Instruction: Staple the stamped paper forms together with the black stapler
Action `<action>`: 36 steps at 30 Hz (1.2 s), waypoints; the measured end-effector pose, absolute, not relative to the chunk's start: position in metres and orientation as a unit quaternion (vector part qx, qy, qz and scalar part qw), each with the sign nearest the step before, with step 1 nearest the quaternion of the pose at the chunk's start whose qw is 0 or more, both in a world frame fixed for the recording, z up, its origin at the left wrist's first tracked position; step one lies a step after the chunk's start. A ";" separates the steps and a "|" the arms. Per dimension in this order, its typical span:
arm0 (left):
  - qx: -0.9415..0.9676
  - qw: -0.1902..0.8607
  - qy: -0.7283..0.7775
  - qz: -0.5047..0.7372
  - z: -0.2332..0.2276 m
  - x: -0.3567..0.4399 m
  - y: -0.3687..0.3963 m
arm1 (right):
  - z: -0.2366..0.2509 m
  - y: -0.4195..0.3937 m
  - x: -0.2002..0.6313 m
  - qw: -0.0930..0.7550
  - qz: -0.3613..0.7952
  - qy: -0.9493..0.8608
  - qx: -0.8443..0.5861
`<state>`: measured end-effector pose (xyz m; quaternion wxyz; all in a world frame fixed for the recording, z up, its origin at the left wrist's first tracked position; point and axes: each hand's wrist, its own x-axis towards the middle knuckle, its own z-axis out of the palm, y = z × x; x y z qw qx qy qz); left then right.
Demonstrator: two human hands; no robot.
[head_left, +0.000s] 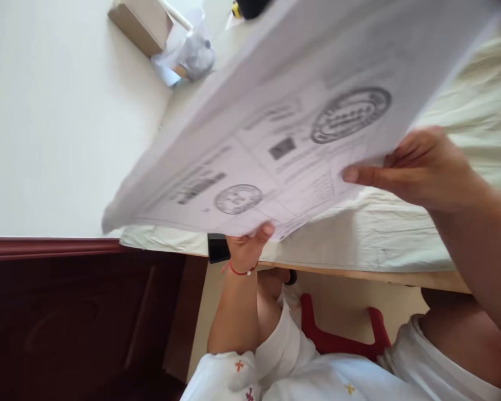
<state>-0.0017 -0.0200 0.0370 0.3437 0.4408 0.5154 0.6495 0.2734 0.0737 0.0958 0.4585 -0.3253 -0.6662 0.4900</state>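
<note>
Pale green cloth (476,111) covers the surface (359,274) in front of you, with a white wall to one side and a dark red wooden panel (67,323) below it. You hold a large printed sheet of paper (284,122) up over the cloth, tilted and blurred; its print shows two round stamps and a small dark square (the text itself cannot be read). Your left hand (246,248) grips the sheet's near edge from beneath, fingers closed, thumb tip showing on the printed face; a red cord sits at that wrist. Your right hand (421,167) pinches the sheet's right edge, thumb lying flat along the printed side, the other fingers curled behind. At the far end of the surface lie a brown cardboard box (140,25) and, just beside it, a clear plastic bag (192,55). A red chair frame (338,340) shows below the surface's edge, near your white garment.
</note>
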 end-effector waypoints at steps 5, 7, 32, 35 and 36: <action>0.508 0.434 0.553 0.497 0.021 -0.006 -0.018 | 0.077 0.082 0.285 0.444 0.517 -0.669 -0.296; 0.511 0.429 0.556 0.496 0.021 -0.006 -0.018 | 0.075 0.081 0.287 0.441 0.517 -0.669 -0.303; 0.537 0.385 0.524 0.538 0.005 -0.002 -0.010 | 0.075 0.090 0.273 0.399 0.560 -0.663 -0.295; 0.495 0.472 0.473 0.556 0.013 -0.003 -0.012 | 0.081 0.078 0.277 0.412 0.584 -0.602 -0.356; 0.472 0.493 0.452 0.574 0.016 -0.003 -0.012 | 0.080 0.073 0.280 0.399 0.613 -0.568 -0.377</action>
